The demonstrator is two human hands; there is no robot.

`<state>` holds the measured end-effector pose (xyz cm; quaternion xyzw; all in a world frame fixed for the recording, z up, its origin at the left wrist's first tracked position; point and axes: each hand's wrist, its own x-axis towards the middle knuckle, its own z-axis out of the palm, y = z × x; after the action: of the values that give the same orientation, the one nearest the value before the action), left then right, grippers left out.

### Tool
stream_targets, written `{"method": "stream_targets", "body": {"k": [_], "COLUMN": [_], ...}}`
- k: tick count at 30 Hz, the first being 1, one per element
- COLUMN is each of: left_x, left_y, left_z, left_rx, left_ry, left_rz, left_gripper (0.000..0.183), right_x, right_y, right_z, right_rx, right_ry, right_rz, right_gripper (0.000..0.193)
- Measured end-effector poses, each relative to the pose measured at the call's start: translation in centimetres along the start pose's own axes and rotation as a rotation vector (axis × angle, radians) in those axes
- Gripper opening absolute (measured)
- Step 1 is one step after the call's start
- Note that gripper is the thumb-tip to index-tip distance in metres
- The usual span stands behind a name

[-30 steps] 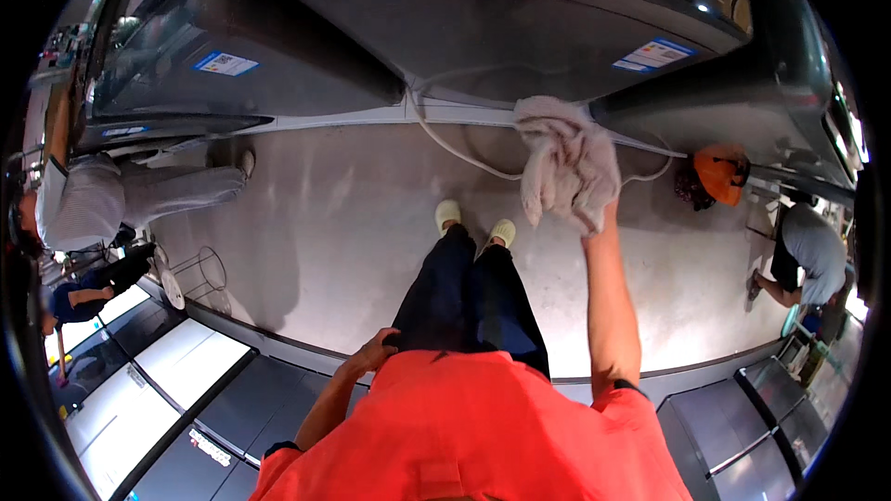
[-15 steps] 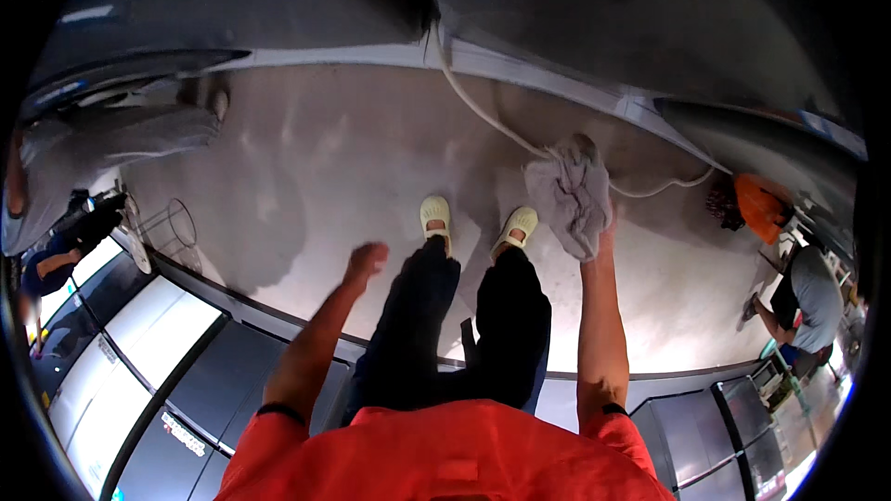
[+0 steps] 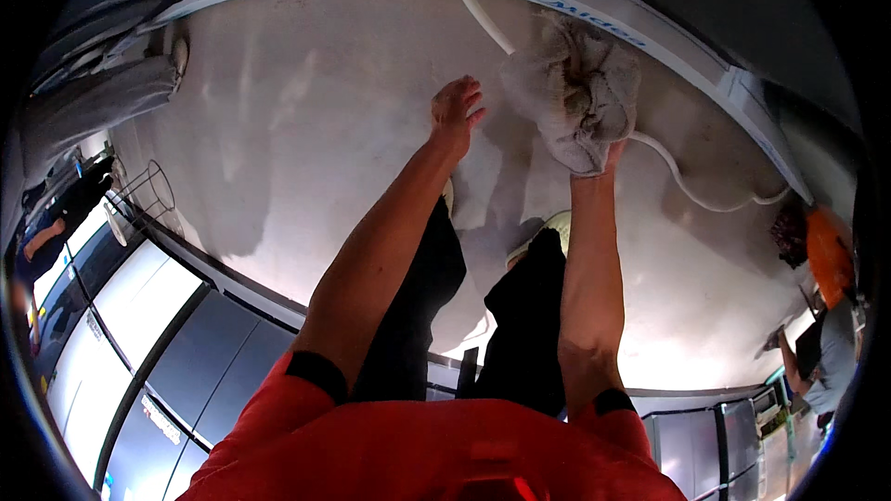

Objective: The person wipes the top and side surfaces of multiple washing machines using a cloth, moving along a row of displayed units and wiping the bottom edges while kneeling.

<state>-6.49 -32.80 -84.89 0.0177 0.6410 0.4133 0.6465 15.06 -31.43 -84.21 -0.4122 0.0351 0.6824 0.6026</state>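
Observation:
A crumpled grey cloth (image 3: pixel 585 93) hangs from my right hand (image 3: pixel 614 156), whose fingers are mostly covered by it. It is held out in front of me, over the floor and close to the white lower edge of a dark appliance (image 3: pixel 594 14). My left hand (image 3: pixel 455 111) reaches forward to the left of the cloth, fingers apart and holding nothing. Behind the cloth runs a pale hose (image 3: pixel 483 19), which comes down from the appliance edge and curves off along the floor to the right.
Dark and white cabinet-like appliances (image 3: pixel 200 353) line the area behind me. A wire stand (image 3: pixel 158 190) is at the left, near a person in grey trousers (image 3: pixel 102 97). At the right, another person in grey (image 3: pixel 831 353) is beside an orange item (image 3: pixel 829 255).
Both my hands have moved forward, the left also rightward toward the cloth. My body leans nearer the appliance, and the cloth remains in my right hand.

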Motion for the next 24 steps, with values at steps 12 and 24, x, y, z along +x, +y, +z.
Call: {"method": "stream_targets", "body": {"k": [12,24], "left_x": [18.4,10.2], "left_y": [3.6,8.0], "left_z": [4.1,2.3], "left_rx": [0.267,0.727], "left_ry": [-0.072,-0.859], "left_rz": [0.394,0.451], "left_gripper": [0.032,0.033], "right_x": [15.3,13.9], "right_y": [-2.2,1.5], "right_z": [5.4,15.1], "right_rx": [-0.317,-0.983], "right_ry": [-0.336,-0.437], "right_rz": [-0.047,-0.033], "right_gripper": [0.052,0.044]}}
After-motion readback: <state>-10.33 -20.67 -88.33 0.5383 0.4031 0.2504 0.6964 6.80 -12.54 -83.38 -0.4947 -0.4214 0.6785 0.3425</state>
